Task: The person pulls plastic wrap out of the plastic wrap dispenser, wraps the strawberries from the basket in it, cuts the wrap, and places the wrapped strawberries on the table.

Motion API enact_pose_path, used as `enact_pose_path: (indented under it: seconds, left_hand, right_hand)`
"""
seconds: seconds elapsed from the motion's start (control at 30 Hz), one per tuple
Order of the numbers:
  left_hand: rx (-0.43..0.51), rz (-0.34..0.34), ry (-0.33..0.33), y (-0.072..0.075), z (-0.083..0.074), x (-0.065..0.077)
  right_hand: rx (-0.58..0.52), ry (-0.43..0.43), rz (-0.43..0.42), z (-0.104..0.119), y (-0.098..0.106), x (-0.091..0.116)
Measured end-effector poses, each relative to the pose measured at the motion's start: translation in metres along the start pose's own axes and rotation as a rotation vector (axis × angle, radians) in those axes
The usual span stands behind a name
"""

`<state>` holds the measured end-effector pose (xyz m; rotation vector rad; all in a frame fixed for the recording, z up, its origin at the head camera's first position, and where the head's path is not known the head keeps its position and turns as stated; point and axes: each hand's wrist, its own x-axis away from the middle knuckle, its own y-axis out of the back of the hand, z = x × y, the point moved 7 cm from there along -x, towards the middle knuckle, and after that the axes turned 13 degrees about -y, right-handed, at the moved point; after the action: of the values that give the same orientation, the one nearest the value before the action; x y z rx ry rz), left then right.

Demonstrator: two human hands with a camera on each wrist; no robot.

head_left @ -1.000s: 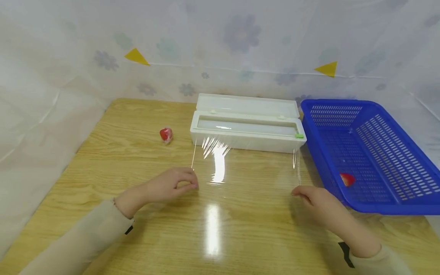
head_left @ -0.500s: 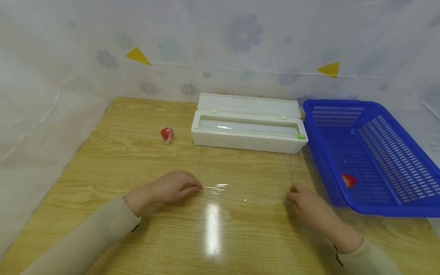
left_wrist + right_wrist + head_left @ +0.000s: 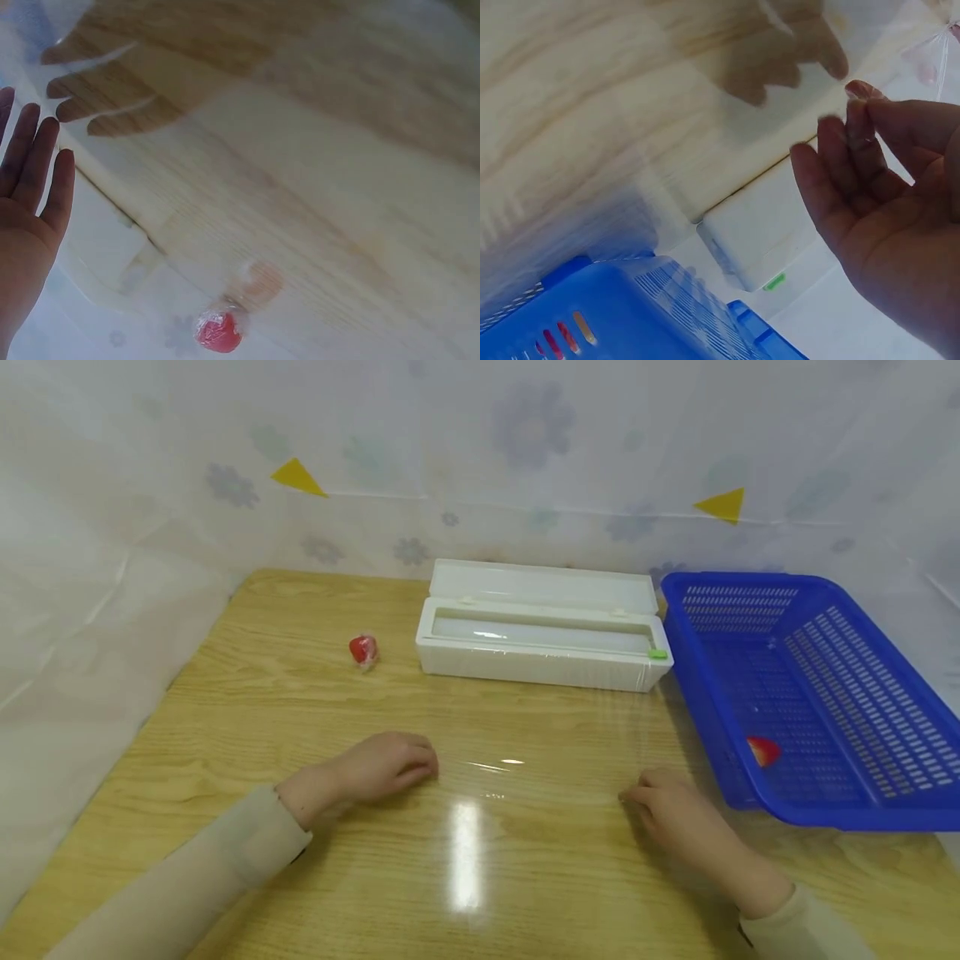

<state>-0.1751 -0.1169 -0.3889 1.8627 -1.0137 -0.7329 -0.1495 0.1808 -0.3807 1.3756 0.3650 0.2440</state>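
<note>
A clear sheet of plastic wrap stretches from the front of a white wrap dispenser box over the table; its outline is hard to see. At the sheet's near left corner, my left hand pinches the film between thumb and index. Its other fingers are extended in the left wrist view, where the pinch lies out of frame. My right hand pinches the opposite corner, with thumb and index meeting in the right wrist view. The dispenser's lid stands raised, baring the roll, and a green slider sits at its right end.
A blue basket stands right of the dispenser, with a red and tan piece inside. Left of the dispenser lies a small red object wrapped in film. A patterned curtain backs the wooden table.
Both hands have moved slightly inward and lower, toward the table. The film's bright glare has shrunk to small streaks near its front edge. Over the last half second they barely shift.
</note>
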Motion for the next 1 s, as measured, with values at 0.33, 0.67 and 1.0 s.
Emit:
enact_pose_path:
  seconds: [0.33,0.67,1.0]
  left_hand:
    - [-0.032,-0.019,-0.034,-0.001,-0.002,0.002]
    - [-0.054,-0.004,-0.057,-0.003,-0.004,-0.001]
    - [-0.059,0.022,-0.041,-0.004,-0.006,-0.001]
  right_hand:
    - [0.003,-0.094,0.095,-0.003,-0.003,-0.007]
    - [0.024,-0.206,0.185,-0.009,-0.007,-0.004]
    - [0.024,-0.214,0.267,-0.010,-0.012,-0.003]
